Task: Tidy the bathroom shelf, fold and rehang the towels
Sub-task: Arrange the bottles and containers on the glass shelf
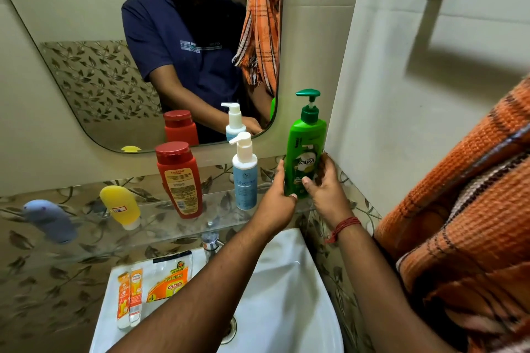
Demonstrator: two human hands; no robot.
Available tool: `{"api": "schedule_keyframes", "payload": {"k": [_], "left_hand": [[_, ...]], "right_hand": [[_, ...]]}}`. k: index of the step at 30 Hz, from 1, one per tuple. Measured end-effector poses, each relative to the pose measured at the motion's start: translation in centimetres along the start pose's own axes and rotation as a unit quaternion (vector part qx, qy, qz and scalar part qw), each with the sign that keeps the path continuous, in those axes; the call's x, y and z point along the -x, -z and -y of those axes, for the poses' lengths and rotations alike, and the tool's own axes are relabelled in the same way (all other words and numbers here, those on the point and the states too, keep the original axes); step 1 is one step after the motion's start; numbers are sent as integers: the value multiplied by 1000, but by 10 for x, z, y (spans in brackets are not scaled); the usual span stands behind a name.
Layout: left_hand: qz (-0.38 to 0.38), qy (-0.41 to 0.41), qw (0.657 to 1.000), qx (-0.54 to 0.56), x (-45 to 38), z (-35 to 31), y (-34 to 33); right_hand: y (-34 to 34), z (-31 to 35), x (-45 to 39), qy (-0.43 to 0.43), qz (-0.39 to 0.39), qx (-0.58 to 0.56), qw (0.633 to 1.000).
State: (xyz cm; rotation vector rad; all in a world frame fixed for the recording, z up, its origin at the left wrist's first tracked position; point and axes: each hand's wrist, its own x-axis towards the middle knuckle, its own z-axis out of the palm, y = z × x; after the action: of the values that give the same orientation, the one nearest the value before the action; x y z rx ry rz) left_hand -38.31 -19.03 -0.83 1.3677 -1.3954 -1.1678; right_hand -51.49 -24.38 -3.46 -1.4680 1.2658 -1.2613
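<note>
From the head view, the left hand and right hand both clasp the green pump bottle, which stands upright at the right end of the glass shelf, against the wall corner. An orange checked towel hangs over the person's right shoulder, while a blue pump bottle, red bottle and yellow tube stand leftward along the shelf

bottles in row on shelf — sink below, mirror behind.
</note>
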Motion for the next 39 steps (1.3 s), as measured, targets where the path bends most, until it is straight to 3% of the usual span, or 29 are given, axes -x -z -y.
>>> {"api": "schedule_keyframes", "payload": {"k": [4, 8, 15, 21, 26, 34, 39], "left_hand": [[1, -16, 1000, 1, 13, -3, 4], [-14, -76, 995, -59, 40, 0, 7], [-57, -173, 955, -234, 107, 37, 40], [-111, -180, 933, -292, 157, 101, 82], [-131, -94, 927, -339, 198, 146, 115], [-156, 98, 888, -421, 250, 186, 148], [-171, 145, 876, -428, 275, 183, 137]], "right_hand": [[-2, 13, 18, 12, -71, 43, 996], [-13, 20, 55, 79, -140, 150, 976], [-47, 7, 108, 119, -119, 292, 942], [-85, -6, 161, 122, -123, 330, 928], [-130, -30, 210, 113, -52, 326, 937], [-164, -56, 234, 93, 135, 386, 908], [-166, -48, 247, 111, 185, 357, 909]]}}
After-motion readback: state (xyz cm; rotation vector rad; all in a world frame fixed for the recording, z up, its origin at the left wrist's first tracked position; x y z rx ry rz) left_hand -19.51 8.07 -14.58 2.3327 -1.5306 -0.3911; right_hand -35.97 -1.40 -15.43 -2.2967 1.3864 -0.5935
